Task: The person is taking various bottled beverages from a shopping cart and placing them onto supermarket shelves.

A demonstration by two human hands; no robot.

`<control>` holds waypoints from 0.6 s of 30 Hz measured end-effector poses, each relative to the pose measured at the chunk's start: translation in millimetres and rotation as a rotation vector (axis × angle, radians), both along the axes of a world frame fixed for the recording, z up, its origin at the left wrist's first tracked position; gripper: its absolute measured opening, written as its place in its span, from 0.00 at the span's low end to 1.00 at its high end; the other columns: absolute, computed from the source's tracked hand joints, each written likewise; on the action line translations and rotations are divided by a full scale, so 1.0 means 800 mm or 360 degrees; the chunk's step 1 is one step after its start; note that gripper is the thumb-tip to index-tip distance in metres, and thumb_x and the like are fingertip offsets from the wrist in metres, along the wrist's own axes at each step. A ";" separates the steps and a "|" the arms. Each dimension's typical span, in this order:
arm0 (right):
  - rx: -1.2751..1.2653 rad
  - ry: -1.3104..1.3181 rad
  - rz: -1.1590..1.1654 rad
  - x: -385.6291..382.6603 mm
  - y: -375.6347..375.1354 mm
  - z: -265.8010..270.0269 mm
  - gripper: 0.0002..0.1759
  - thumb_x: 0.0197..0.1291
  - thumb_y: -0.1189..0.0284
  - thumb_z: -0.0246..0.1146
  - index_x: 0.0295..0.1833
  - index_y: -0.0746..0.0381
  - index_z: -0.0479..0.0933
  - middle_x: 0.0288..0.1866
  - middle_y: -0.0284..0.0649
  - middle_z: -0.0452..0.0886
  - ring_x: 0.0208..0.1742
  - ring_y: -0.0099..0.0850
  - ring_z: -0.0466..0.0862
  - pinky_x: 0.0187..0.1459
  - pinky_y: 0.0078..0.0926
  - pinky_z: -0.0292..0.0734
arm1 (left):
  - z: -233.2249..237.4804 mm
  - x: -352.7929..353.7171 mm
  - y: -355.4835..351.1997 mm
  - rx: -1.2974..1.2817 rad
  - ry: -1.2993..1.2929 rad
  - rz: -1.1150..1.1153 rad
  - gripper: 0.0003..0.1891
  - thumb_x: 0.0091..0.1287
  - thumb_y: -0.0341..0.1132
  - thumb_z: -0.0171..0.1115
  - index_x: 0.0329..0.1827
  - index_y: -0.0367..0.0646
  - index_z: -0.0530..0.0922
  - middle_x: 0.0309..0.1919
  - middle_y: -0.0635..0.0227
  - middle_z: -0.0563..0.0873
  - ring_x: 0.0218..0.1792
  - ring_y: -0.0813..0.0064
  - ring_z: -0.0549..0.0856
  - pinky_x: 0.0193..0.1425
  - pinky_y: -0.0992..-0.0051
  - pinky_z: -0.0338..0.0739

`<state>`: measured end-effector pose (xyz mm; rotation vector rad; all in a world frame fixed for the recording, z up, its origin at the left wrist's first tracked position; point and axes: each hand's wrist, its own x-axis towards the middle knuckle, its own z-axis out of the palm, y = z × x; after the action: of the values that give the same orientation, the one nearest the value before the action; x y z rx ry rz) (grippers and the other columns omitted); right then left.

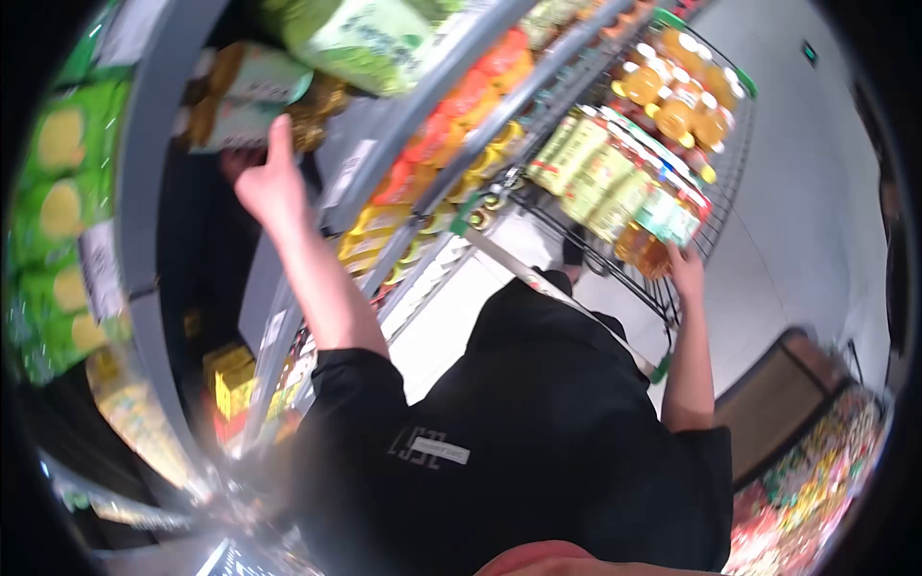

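My left hand reaches into the shelf at the upper left. Its thumb lies over a bottle of amber drink with a pale label, and its fingers curl in behind, partly hidden. A second bottle like it stands right beside. My right hand is closed on the lower end of a bottle of amber drink with a green and white label, at the near side of the shopping cart. Green-yellow cartons are packed next to that bottle.
More amber bottles fill the cart's far end. The cart handle crosses before my body. Shelf edges run diagonally, with orange and yellow packs and a green bag. A brown panel and colourful packets stand lower right.
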<state>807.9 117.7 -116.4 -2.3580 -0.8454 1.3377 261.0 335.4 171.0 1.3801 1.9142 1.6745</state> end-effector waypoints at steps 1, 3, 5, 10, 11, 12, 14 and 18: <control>-0.0022 0.0002 -0.0026 0.002 0.000 -0.002 0.31 0.68 0.51 0.69 0.58 0.70 0.83 0.44 0.49 0.89 0.36 0.32 0.89 0.41 0.30 0.84 | -0.005 -0.009 0.002 0.0048 -0.0044 -0.0010 0.37 0.64 0.25 0.78 0.73 0.31 0.67 0.64 0.54 0.81 0.62 0.68 0.82 0.68 0.68 0.77; 0.0105 -0.0111 0.0080 0.009 -0.002 -0.007 0.29 0.68 0.53 0.69 0.57 0.72 0.82 0.45 0.52 0.90 0.42 0.36 0.90 0.44 0.33 0.84 | -0.005 -0.014 0.000 0.0011 0.0053 0.0096 0.37 0.63 0.30 0.80 0.70 0.28 0.68 0.61 0.55 0.83 0.60 0.70 0.83 0.67 0.69 0.77; 0.0217 -0.0182 0.0135 0.014 0.003 -0.019 0.28 0.68 0.55 0.68 0.58 0.71 0.81 0.46 0.52 0.90 0.46 0.38 0.90 0.49 0.35 0.84 | -0.006 -0.020 0.000 -0.0008 0.0059 0.0087 0.35 0.64 0.31 0.80 0.69 0.28 0.70 0.59 0.55 0.84 0.57 0.71 0.85 0.65 0.69 0.78; 0.0459 -0.0122 0.0072 -0.006 0.020 0.028 0.24 0.69 0.60 0.68 0.58 0.70 0.81 0.48 0.50 0.90 0.49 0.40 0.90 0.54 0.36 0.82 | -0.003 -0.011 -0.011 0.0023 0.0254 0.0175 0.34 0.63 0.28 0.79 0.69 0.28 0.70 0.61 0.53 0.84 0.55 0.69 0.86 0.63 0.69 0.81; 0.0453 -0.0083 0.0034 -0.012 0.022 0.043 0.21 0.69 0.62 0.68 0.56 0.69 0.81 0.47 0.48 0.90 0.48 0.38 0.89 0.53 0.34 0.82 | -0.002 -0.008 -0.016 0.0078 0.0205 0.0092 0.33 0.64 0.26 0.78 0.69 0.28 0.72 0.61 0.53 0.84 0.57 0.69 0.86 0.63 0.69 0.81; 0.0446 0.0031 0.0013 -0.014 0.022 0.048 0.19 0.70 0.63 0.68 0.55 0.68 0.81 0.46 0.48 0.89 0.47 0.35 0.89 0.52 0.33 0.82 | -0.003 -0.007 -0.021 0.0134 0.0145 0.0020 0.31 0.64 0.24 0.77 0.69 0.27 0.73 0.61 0.53 0.85 0.59 0.68 0.85 0.64 0.69 0.81; 0.0581 0.0075 0.0002 -0.024 0.012 0.049 0.17 0.71 0.64 0.67 0.54 0.67 0.81 0.43 0.46 0.89 0.46 0.32 0.89 0.51 0.31 0.82 | 0.000 -0.001 -0.043 0.0074 0.0103 -0.0030 0.32 0.63 0.23 0.78 0.69 0.27 0.71 0.61 0.53 0.84 0.58 0.67 0.86 0.64 0.67 0.82; 0.0652 0.0331 0.0005 -0.044 -0.009 0.092 0.13 0.72 0.68 0.67 0.54 0.66 0.81 0.38 0.37 0.86 0.42 0.22 0.84 0.48 0.25 0.80 | -0.004 0.032 -0.088 0.0291 0.0873 0.0256 0.31 0.66 0.26 0.75 0.70 0.32 0.70 0.66 0.51 0.78 0.65 0.58 0.81 0.68 0.56 0.83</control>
<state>772.6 110.4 -43.1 -1.8724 -0.9535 1.2438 286.4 264.9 167.6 1.9685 2.2459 1.7020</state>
